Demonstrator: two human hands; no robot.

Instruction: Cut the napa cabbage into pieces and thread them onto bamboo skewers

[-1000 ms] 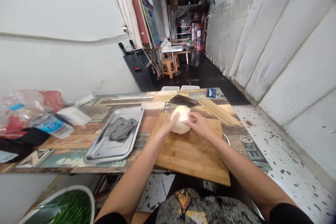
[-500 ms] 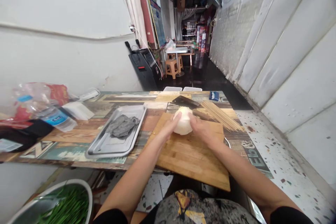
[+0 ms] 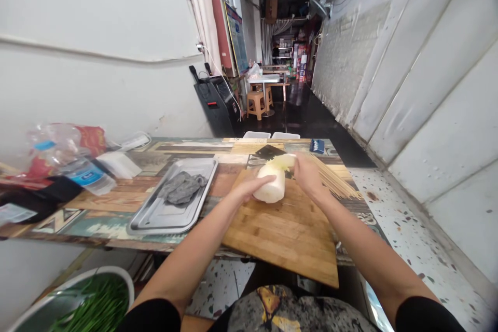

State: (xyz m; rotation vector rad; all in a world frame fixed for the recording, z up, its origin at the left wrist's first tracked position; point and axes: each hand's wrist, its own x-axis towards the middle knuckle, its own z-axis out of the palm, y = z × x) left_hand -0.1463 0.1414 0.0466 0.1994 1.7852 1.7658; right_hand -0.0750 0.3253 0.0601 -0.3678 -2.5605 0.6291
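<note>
A cut piece of napa cabbage (image 3: 269, 188), white with yellow frilled leaf edges, stands on the wooden cutting board (image 3: 286, 236). My left hand (image 3: 252, 188) grips it from the left, thumb across its front. On the right, my right hand (image 3: 308, 172) pinches a pale cabbage leaf (image 3: 286, 161) at its white end; the leaf's yellow edge overlaps the top of the cabbage. Whether the leaf is fully detached I cannot tell. Behind the cabbage lies a dark-bladed cleaver (image 3: 268, 152), its handle hidden by the leaf and my right hand.
Bamboo skewers (image 3: 340, 180) lie right of the board, near a small blue box (image 3: 317, 146). To the left are a metal tray (image 3: 146, 224) with a grey cloth (image 3: 182, 188) and a water bottle (image 3: 87, 176). Below the table sits a bowl of green vegetables (image 3: 95, 301).
Both hands were around the cabbage. My right hand has moved right and up, drawing a leaf away from it, while my left hand stays on the cabbage, which is now tilted differently.
</note>
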